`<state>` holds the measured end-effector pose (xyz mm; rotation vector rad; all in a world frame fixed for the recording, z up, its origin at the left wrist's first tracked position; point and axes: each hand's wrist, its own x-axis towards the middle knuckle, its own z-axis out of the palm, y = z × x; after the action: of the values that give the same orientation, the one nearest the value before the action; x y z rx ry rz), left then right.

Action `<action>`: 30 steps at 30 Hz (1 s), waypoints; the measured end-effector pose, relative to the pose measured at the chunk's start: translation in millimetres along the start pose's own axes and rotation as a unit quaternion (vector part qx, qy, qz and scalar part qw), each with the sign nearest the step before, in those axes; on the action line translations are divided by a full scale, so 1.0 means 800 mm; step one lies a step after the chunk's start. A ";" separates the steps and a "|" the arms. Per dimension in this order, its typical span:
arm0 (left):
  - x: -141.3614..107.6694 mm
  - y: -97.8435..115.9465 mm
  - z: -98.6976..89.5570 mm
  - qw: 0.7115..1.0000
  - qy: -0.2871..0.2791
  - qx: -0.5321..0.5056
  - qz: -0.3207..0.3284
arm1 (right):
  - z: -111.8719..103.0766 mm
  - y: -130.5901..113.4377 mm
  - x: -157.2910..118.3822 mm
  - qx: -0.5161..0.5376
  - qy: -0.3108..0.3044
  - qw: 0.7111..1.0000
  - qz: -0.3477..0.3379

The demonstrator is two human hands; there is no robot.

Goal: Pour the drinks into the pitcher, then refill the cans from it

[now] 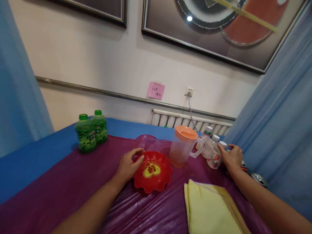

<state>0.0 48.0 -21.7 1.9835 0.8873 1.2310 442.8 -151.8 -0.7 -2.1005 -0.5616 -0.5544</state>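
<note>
A red plate (162,177) with a scalloped rim and a yellow heart print lies on the purple plastic sheet. My left hand (128,165) is at its left rim, thumb over the inside edge and fingers curved along the outside. At the right, my right hand (232,157) grips a clear plastic bottle (214,158) with a white cap and a fruit label. Its fingers are partly hidden behind the bottle. Close beside it stand two more white-capped bottles and a clear pitcher (181,149) with an orange lid and a little liquid.
Two green bottles (85,135) stand at the back left. A folded yellow cloth (212,208) lies at the front right. Cans (258,178) are beside my right forearm. Behind the table are a radiator (168,117) and a metal rail; blue curtains (280,107) hang at both sides.
</note>
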 end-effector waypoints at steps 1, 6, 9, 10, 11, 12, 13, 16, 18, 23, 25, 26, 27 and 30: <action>-0.001 -0.001 0.001 1.000 0.006 -0.011 0.003 | -0.006 -0.009 -0.010 0.014 0.014 1.000 -0.019; -0.007 -0.006 0.003 0.997 0.061 -0.053 0.003 | -0.043 -0.086 -0.124 0.227 -0.040 0.934 -0.274; -0.007 -0.007 -0.003 0.992 0.110 -0.054 -0.004 | -0.053 -0.144 -0.240 0.305 -0.243 0.827 -0.405; -0.006 -0.007 -0.006 0.990 0.130 -0.058 -0.007 | -0.051 -0.161 -0.281 0.313 -0.312 0.776 -0.449; -0.004 -0.007 -0.010 0.986 0.152 -0.064 -0.012 | -0.045 -0.177 -0.321 0.324 -0.360 0.721 -0.496; -0.002 -0.008 -0.015 0.982 0.174 -0.073 -0.017 | -0.038 -0.190 -0.357 0.327 -0.402 0.663 -0.541; 0.001 -0.010 -0.020 0.977 0.195 -0.084 -0.025 | -0.029 -0.202 -0.390 0.326 -0.418 0.621 -0.577; 0.011 -0.017 -0.034 0.959 0.247 -0.127 -0.058 | -0.007 -0.224 -0.453 0.222 -0.454 0.593 -0.627; 0.018 -0.024 -0.044 0.944 0.273 -0.160 -0.090 | -0.001 -0.230 -0.467 0.175 -0.464 0.572 -0.653; 0.034 -0.042 -0.072 0.902 0.310 -0.228 -0.195 | -0.005 -0.230 -0.457 0.169 -0.455 0.552 -0.678; 0.042 -0.049 -0.085 0.887 0.308 -0.239 -0.247 | -0.005 -0.228 -0.454 0.176 -0.457 0.553 -0.674; 0.046 -0.052 -0.093 0.881 0.305 -0.240 -0.270 | -0.005 -0.227 -0.454 0.180 -0.461 0.552 -0.671; 0.050 -0.055 -0.101 0.877 0.301 -0.238 -0.290 | -0.004 -0.226 -0.454 0.185 -0.466 0.550 -0.668; 0.059 -0.063 -0.126 0.872 0.303 -0.214 -0.318 | 0.002 -0.223 -0.459 0.202 -0.474 0.552 -0.656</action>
<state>-87.3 131.5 -2.0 0.8292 1.2901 1.4794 47.3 -126.2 -98.3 -0.9601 -2.6568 0.1081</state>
